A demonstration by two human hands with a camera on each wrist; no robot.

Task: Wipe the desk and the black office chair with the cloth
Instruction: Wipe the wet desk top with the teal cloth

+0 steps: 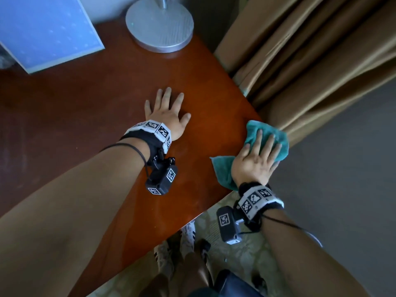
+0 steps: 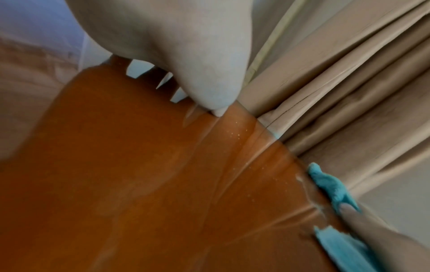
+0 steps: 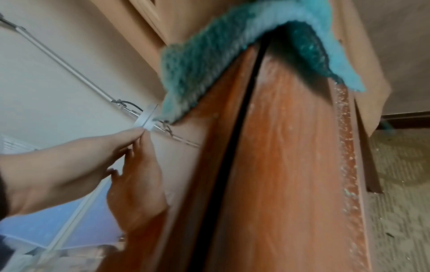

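The reddish-brown desk [image 1: 85,116] fills the left and middle of the head view. My left hand [image 1: 168,110] lies flat on it with fingers spread and holds nothing. My right hand [image 1: 259,155] presses the teal cloth [image 1: 276,133] onto the desk's right corner with straight fingers. The cloth [image 3: 209,60] drapes over the desk edge [image 3: 291,165] in the right wrist view, where dust specks line that edge. The left wrist view shows the cloth [image 2: 330,184] at the rim of the desk [image 2: 139,184], under my right hand [image 2: 372,237].
A round silver lamp base [image 1: 159,26] stands at the desk's back corner. A blue panel [image 1: 42,28] leans at the back left. Tan curtains [image 1: 310,61] hang close against the desk's right side. Patterned carpet [image 1: 246,254] and my shoes [image 1: 177,247] lie below.
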